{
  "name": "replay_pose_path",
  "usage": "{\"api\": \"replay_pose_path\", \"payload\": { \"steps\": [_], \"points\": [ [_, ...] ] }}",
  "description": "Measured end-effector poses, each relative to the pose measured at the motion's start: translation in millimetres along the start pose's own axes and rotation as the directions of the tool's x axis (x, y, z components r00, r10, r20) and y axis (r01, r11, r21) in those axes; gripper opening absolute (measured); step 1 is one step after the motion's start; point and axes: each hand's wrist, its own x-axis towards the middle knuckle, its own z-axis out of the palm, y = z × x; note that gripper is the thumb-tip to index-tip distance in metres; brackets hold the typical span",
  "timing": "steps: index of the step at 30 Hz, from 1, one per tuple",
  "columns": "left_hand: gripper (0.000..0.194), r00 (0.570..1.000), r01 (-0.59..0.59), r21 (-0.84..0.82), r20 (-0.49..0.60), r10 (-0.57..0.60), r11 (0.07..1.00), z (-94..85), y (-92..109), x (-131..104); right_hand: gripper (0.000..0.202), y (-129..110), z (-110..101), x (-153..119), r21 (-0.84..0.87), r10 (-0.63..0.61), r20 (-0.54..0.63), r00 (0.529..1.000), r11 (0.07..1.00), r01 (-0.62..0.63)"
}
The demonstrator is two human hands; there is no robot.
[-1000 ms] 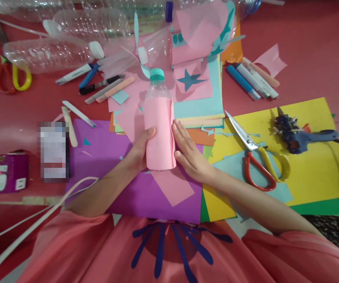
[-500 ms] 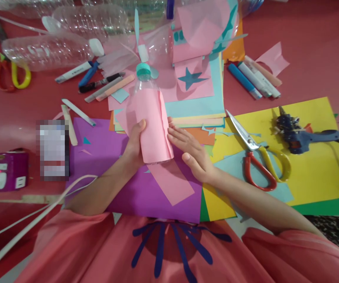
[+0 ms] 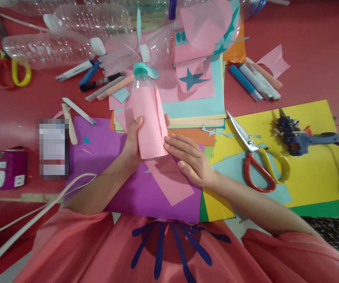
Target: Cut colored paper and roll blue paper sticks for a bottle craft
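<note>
A clear plastic bottle (image 3: 144, 80) with a teal cap is wrapped in pink paper (image 3: 149, 122), its overlapping edge running down the right side. My left hand (image 3: 134, 139) grips it from the left, thumb on the front and fingertips showing past the far side. My right hand (image 3: 191, 159) lies with fingers stretched out, the tips touching the paper near the bottle's lower right edge. Beneath are a purple sheet (image 3: 107, 157) and a loose pink strip (image 3: 172, 184).
Scissors (image 3: 252, 147) and a glue gun (image 3: 302, 137) lie on yellow paper (image 3: 311, 177) at right. Several clear bottles (image 3: 51, 49) lie at the back left. A phone (image 3: 53, 147) and a purple power adapter (image 3: 8, 169) sit at left, with a white cable (image 3: 51, 204) crossing nearby.
The wrapped bottle has shifted slightly left and turned a little in my left hand. My right fingers have slid down toward its lower edge, and left fingertips now show behind it.
</note>
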Motion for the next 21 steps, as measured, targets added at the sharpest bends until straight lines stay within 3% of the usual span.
{"api": "replay_pose_path", "payload": {
  "steps": [7,11,16,21],
  "points": [
    [0.061,0.999,-0.015,-0.01,0.042,0.016,1.0,3.0,0.2,-2.4,0.049,-3.6,-1.6,-2.3,0.121,-0.091,-0.067,0.994,0.988,0.099],
    [0.059,0.997,0.06,0.007,0.045,-0.061,0.998,5.5,-2.0,-6.2,0.051,-3.3,-1.1,-2.7,0.152,-0.014,-0.067,0.998,0.988,0.024],
    [0.063,0.985,0.106,0.036,0.133,-0.11,0.994,5.8,-7.8,-7.0,0.051,-0.4,-0.6,-2.4,0.154,0.047,-0.085,0.995,0.987,-0.034],
    [0.063,0.987,0.036,0.05,0.155,-0.044,0.998,5.6,-14.8,-8.0,0.05,0.7,-3.2,-1.5,0.133,0.12,-0.131,0.984,0.986,-0.102]
  ]
}}
